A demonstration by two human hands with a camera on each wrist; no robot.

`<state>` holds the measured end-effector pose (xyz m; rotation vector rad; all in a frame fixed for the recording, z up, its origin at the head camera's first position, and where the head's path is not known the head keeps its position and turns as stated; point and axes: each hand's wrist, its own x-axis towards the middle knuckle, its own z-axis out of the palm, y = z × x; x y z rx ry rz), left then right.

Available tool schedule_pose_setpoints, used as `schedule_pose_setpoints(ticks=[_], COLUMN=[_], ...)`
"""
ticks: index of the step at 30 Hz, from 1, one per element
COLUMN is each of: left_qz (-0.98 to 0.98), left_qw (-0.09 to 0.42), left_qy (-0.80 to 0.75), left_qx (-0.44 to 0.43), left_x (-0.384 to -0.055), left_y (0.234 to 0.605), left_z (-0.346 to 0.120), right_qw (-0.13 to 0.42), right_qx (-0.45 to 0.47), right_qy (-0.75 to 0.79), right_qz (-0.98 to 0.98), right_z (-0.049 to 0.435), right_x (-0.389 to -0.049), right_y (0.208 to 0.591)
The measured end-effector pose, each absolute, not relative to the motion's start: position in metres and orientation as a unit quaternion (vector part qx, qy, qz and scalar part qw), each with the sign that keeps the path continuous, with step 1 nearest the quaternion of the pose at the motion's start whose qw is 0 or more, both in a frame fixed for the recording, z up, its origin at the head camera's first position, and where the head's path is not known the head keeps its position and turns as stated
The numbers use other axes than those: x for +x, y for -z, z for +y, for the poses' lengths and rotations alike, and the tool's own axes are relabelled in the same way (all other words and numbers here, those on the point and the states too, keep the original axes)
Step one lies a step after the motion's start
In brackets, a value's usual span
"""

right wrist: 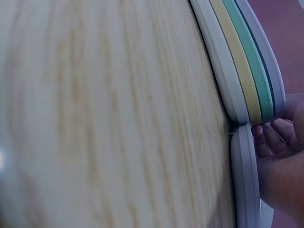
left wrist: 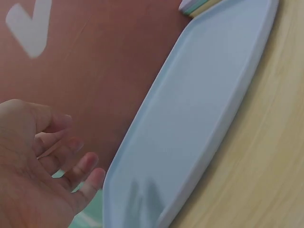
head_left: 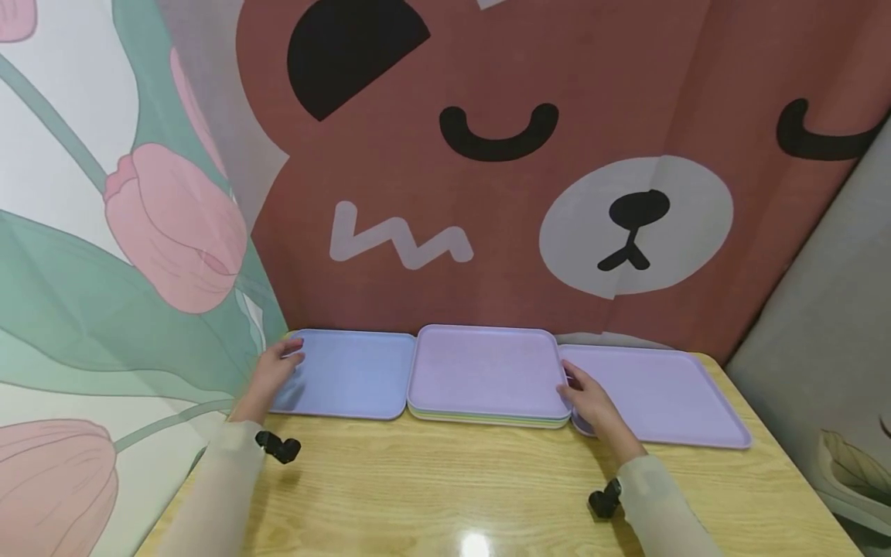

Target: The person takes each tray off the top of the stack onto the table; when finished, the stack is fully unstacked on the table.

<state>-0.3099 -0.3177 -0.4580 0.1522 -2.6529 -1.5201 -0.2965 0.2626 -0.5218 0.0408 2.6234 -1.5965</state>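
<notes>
My left hand [head_left: 273, 373] hovers over the left end of a light blue tray [head_left: 355, 375]. In the left wrist view its loosely bent fingers [left wrist: 88, 164] hold nothing and stay apart from that tray [left wrist: 190, 109]. At the middle stands a stack of trays, with a lilac tray [head_left: 487, 371] on top. My right hand [head_left: 590, 398] touches the stack's right edge, fingers bent. Green [right wrist: 249, 59], yellow [right wrist: 237, 61] and whitish [right wrist: 221, 61] trays show beneath the lilac one. Some right fingertips are hidden, so I cannot tell whether they pinch a tray.
Another lilac tray [head_left: 654, 394] lies to the right of the stack, its left end close to my right hand. All trays rest on a wooden table [head_left: 431, 480] along its far edge. Behind it hangs a bear-print cloth [head_left: 508, 286]; a tulip-print cloth [head_left: 83, 309] hangs at left.
</notes>
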Motion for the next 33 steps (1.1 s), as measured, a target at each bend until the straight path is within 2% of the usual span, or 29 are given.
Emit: schedule_pose_setpoints(ticks=[9,33], left_qz=[-0.86,-0.817], left_qw=[0.035,-0.001], left_qy=[0.509,0.577], left_qx=[0.01,0.005], left_x=[-0.314,-0.316], left_y=[0.466,0.489], left_z=[-0.276,-0.189], right_qw=[0.045,0.036], right_qx=[0.02,0.016], right_qy=[0.515,0.501], right_qz=[0.856,0.864], right_z=[0.261,0.261], right_x=[-0.294,-0.296], right_y=[0.521,0.517])
